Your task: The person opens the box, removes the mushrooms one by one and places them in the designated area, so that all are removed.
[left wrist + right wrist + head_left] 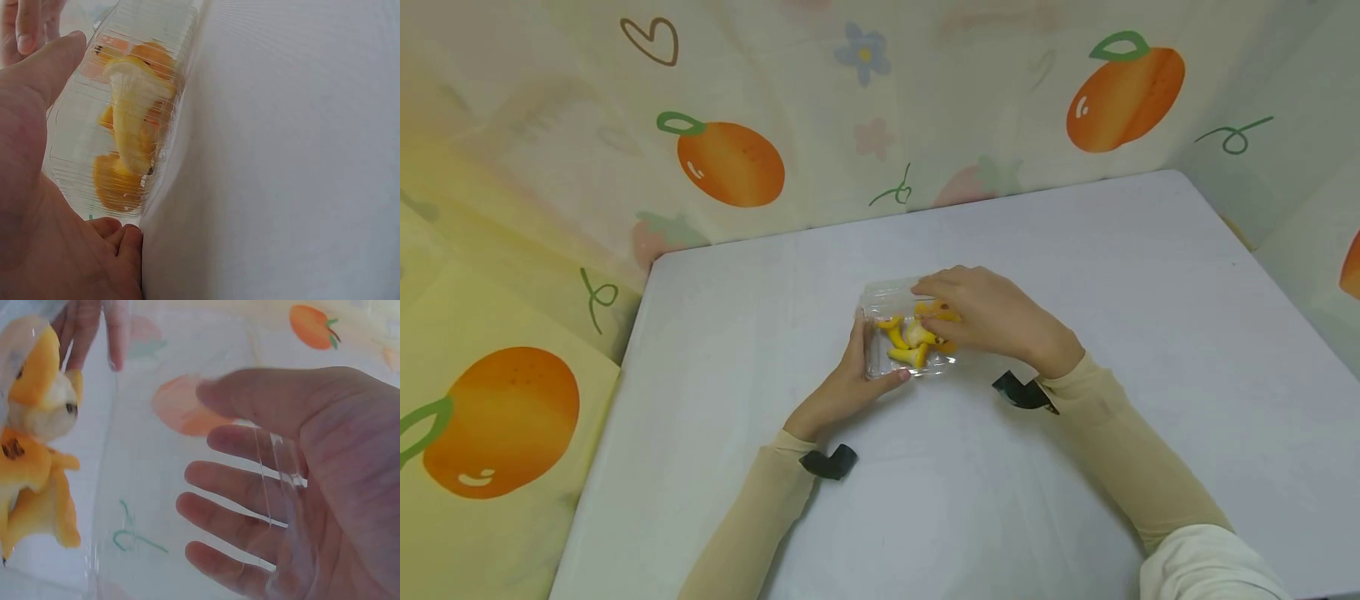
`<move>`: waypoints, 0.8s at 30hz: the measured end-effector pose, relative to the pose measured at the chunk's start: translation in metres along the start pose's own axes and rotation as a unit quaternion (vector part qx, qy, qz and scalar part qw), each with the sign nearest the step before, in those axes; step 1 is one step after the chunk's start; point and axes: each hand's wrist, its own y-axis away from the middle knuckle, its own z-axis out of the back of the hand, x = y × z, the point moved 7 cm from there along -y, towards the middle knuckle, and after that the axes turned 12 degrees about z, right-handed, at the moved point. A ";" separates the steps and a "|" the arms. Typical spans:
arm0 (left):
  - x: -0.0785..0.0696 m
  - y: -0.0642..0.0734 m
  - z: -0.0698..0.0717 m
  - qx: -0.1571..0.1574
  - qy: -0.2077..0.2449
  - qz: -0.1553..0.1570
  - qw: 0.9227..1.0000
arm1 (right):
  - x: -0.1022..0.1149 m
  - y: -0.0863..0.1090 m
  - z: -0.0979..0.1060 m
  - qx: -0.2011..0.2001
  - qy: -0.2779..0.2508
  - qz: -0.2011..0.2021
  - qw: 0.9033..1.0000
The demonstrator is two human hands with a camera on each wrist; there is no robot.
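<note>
A clear plastic box [872, 364] with several yellow, mushroom-shaped pieces [910, 357] in it stands on the table. My left hand [842, 385] holds it at the near left corner, thumb along the front edge and fingers at the left side. In the left wrist view, a pale mushroom-shaped piece [130, 115] with a flared top shows through the ridged wall. My right hand [988, 315] reaches over the box's right and far side. In the right wrist view, its fingers [231, 478] are spread behind a clear plastic sheet [125, 487], the thumb in front and apart from them.
The box is near the middle of a white-covered table [760, 325]. A curtain [820, 133] printed with oranges hangs behind the far edge and at the sides. Dark devices are at both wrists, on the left wrist [831, 461] and the right wrist [1024, 390].
</note>
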 end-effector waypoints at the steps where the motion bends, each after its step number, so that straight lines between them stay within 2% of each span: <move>1: 0.001 0.000 0.000 0.000 -0.003 0.007 1.000 | -0.003 0.001 0.001 0.002 -0.001 -0.010 1.000; 5: 0.002 0.001 0.000 -0.001 -0.008 0.019 1.000 | -0.015 0.005 0.005 0.005 -0.005 -0.045 0.999; 10: 0.002 0.000 0.000 -0.001 -0.007 0.021 1.000 | -0.027 0.009 0.008 0.002 -0.030 -0.069 0.997; 14: 0.002 0.000 0.000 -0.002 -0.008 0.018 1.000 | -0.034 0.013 0.012 -0.002 -0.059 -0.082 0.995; 18: 0.001 0.000 0.000 -0.004 -0.010 0.015 1.000 | -0.040 0.017 0.019 -0.013 -0.066 -0.092 0.993; 24: 0.000 0.000 0.000 -0.006 -0.007 0.013 1.000 | -0.055 0.021 0.024 -0.044 -0.105 -0.094 0.989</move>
